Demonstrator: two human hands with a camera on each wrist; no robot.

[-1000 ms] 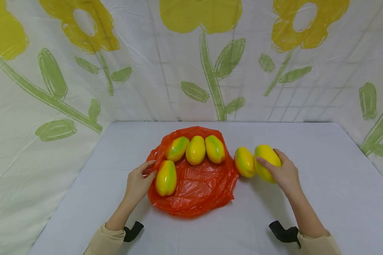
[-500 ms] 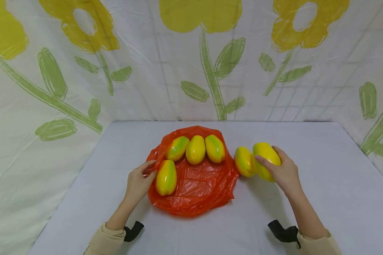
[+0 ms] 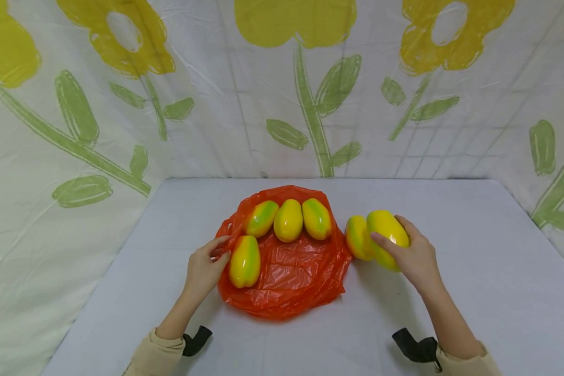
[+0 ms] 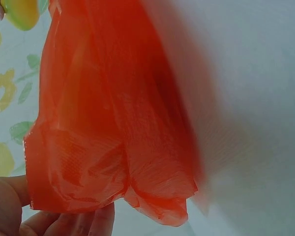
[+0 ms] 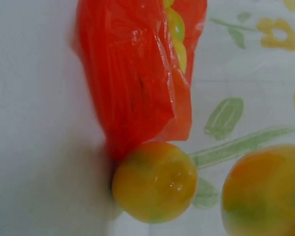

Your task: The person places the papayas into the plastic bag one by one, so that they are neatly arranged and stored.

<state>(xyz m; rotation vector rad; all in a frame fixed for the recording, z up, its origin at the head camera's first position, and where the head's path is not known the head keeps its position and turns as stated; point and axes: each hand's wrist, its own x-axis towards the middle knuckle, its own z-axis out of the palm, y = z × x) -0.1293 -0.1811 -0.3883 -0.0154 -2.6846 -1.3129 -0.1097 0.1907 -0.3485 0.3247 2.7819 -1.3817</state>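
An open red plastic bag [image 3: 289, 271] sits on the table, its mouth spread wide. Several glossy yellow-green papayas [image 3: 289, 222] lie inside it, three along the far side and one papaya [image 3: 245, 262] at the near left. My left hand [image 3: 204, 266] pinches the bag's left rim; in the left wrist view its thumb and fingers [image 4: 71, 223] lie on either side of the plastic. My right hand [image 3: 417, 256] grips a papaya [image 3: 387, 230] held above the table, right of the bag. Another papaya [image 3: 357, 237] rests against the bag's right side, partly covered by the held one in the head view.
The white table [image 3: 489, 271] stretches out to both sides of the bag. Behind it hangs a white curtain [image 3: 207, 141] printed with yellow flowers. Black wrist mounts [image 3: 415, 345] stick out beside both sleeves.
My right hand has shifted slightly left with its papaya, which now overlaps more of the papaya beside the bag. My left hand and the bag stay in place.
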